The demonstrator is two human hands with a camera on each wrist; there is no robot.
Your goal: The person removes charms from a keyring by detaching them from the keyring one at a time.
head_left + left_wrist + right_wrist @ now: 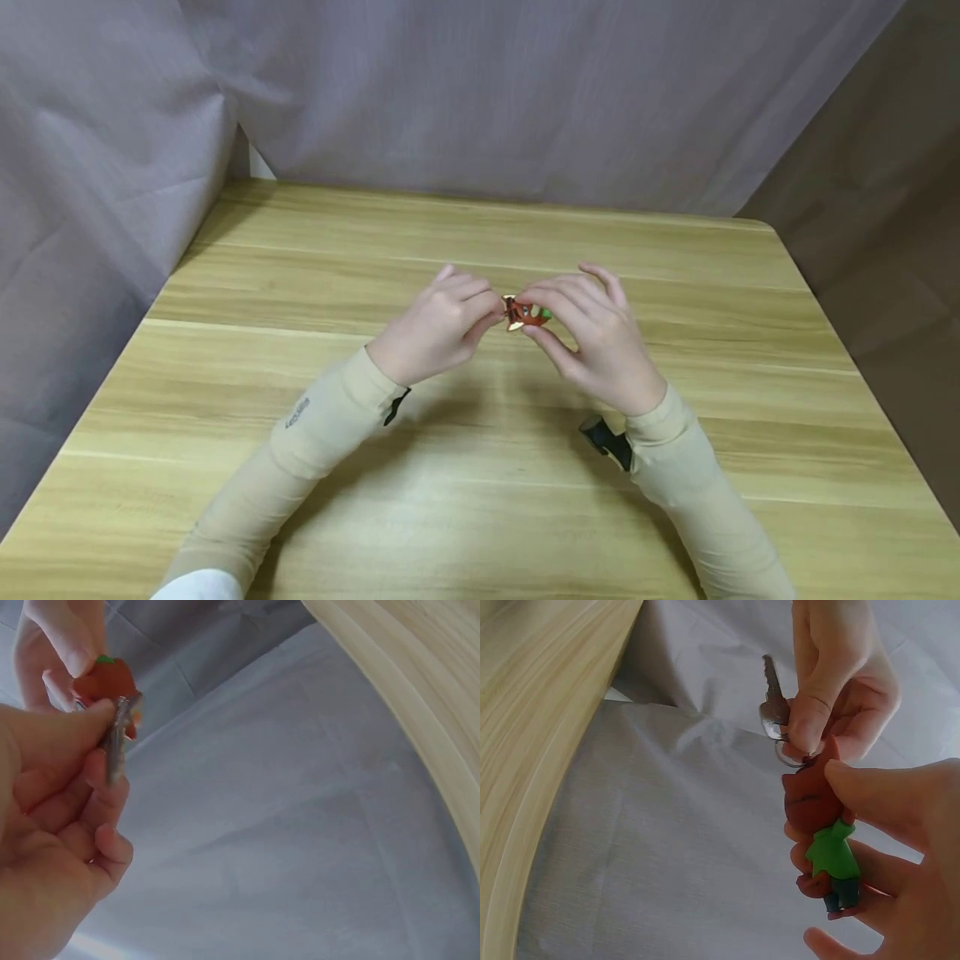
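Both hands meet above the middle of the table around a small keychain figurine (814, 804). It has a reddish-brown head with pointed ears, a green top (834, 851) and dark trousers. My right hand (603, 342) grips the figurine between thumb and fingers. At the top of its head is a metal key ring (782, 755) with a silver key (773, 694) attached. My left hand (442, 323) pinches the ring between thumb and index finger, hiding part of it. In the left wrist view the metal key (115, 742) appears edge-on beside the left fingertips.
The wooden table (480, 517) spreads under both forearms. Grey cloth (480, 100) hangs behind it and at the left, and a darker brownish cloth (877, 192) at the right. A black wrist mount (603, 440) sticks out from the right sleeve.
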